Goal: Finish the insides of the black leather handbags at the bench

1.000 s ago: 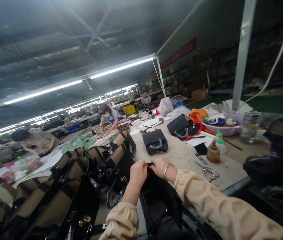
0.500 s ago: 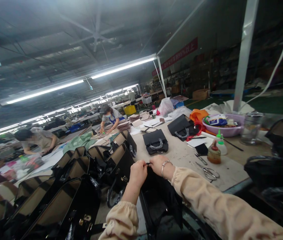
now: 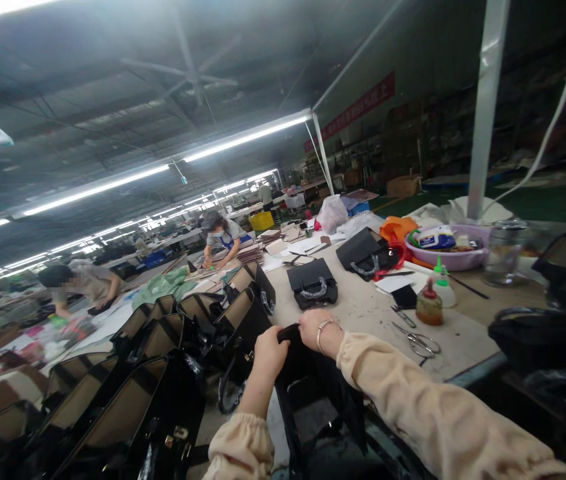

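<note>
A black handbag (image 3: 313,407) stands at the near edge of the table, right below me. My left hand (image 3: 269,353) is closed on the left part of its upper rim. Pinching the same rim a little to the right is my right hand (image 3: 317,329), with a bracelet at the wrist. A short stretch of black edge shows between the two hands; the fingertips are partly hidden. Just beyond them a finished-looking black bag (image 3: 311,283) lies with a wrapped handle. Several open black bags with tan insides (image 3: 113,407) crowd the left.
To the right lie scissors (image 3: 419,341), a brown glue bottle (image 3: 429,305) and a green-capped bottle (image 3: 443,288). Behind them are a purple basin (image 3: 450,259) and a glass jar (image 3: 505,257). More black bags (image 3: 537,347) sit at far right. Two people work across at the left.
My hands have moved slightly apart along the rim, showing more of the black edge between them. The left hand is slightly lower and further left. The view has shifted a little.
</note>
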Demonstrator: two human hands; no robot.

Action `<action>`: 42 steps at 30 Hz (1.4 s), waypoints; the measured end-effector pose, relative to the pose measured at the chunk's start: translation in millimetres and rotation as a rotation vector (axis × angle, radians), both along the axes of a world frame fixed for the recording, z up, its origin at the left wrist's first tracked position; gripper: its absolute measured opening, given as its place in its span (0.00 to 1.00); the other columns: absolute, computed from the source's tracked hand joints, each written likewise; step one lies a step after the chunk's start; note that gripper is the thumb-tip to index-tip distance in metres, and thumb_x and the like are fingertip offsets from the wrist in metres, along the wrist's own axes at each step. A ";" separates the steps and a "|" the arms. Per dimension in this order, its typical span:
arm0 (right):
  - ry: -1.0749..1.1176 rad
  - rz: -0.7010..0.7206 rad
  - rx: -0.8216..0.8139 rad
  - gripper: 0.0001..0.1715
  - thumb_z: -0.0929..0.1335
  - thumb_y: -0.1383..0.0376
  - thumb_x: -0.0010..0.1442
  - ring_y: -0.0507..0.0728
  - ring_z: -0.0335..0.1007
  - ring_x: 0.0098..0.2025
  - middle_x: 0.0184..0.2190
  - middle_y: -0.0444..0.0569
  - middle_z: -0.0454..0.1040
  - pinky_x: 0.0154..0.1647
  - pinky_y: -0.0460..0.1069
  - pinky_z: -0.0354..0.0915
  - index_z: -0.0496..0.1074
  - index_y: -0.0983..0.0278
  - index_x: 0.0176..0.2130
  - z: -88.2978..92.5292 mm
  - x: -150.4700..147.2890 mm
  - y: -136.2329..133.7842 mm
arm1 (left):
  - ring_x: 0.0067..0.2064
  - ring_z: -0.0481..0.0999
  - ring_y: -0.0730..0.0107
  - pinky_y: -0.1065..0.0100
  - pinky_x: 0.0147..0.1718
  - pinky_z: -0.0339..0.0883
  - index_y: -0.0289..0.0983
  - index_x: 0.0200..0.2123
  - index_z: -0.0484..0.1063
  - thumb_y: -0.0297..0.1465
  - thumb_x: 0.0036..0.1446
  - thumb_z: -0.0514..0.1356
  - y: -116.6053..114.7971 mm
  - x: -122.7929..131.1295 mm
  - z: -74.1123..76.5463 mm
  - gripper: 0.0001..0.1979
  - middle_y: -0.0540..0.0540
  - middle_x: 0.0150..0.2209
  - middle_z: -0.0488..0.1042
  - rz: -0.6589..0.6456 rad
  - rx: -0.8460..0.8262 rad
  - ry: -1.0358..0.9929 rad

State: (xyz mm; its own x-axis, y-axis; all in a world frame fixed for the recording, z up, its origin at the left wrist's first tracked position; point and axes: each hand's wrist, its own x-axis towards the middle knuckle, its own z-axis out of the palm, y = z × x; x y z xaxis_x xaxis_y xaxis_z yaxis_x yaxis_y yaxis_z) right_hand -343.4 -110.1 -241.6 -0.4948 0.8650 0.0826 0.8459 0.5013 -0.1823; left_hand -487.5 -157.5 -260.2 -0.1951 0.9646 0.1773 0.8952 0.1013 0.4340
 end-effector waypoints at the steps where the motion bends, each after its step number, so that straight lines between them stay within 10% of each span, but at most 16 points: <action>1: 0.001 -0.005 -0.001 0.18 0.60 0.64 0.56 0.63 0.71 0.41 0.39 0.61 0.75 0.41 0.53 0.65 0.75 0.69 0.39 0.3 -0.1 0.2 | 0.42 0.75 0.65 0.69 0.41 0.63 0.38 0.38 0.73 0.27 0.47 0.60 0.2 1.0 1.2 0.12 0.44 0.37 0.77 -0.009 -0.002 0.010; 20: 0.050 -0.066 -0.006 0.16 0.61 0.66 0.53 0.62 0.72 0.40 0.35 0.59 0.76 0.38 0.51 0.66 0.76 0.67 0.36 -3.8 -12.1 2.8 | 0.39 0.69 0.71 0.70 0.41 0.63 0.38 0.27 0.65 0.20 0.44 0.56 -3.4 -4.8 -4.3 0.08 0.49 0.35 0.69 -0.155 0.303 -0.052; 42: 0.017 -0.043 -0.001 0.18 0.59 0.65 0.56 0.62 0.72 0.39 0.36 0.59 0.76 0.38 0.51 0.65 0.76 0.66 0.37 -6.4 -12.8 -2.4 | 0.43 0.71 0.70 0.68 0.45 0.64 0.38 0.29 0.70 0.21 0.46 0.60 -1.6 -6.6 -6.4 0.08 0.48 0.41 0.71 -0.101 0.287 -0.046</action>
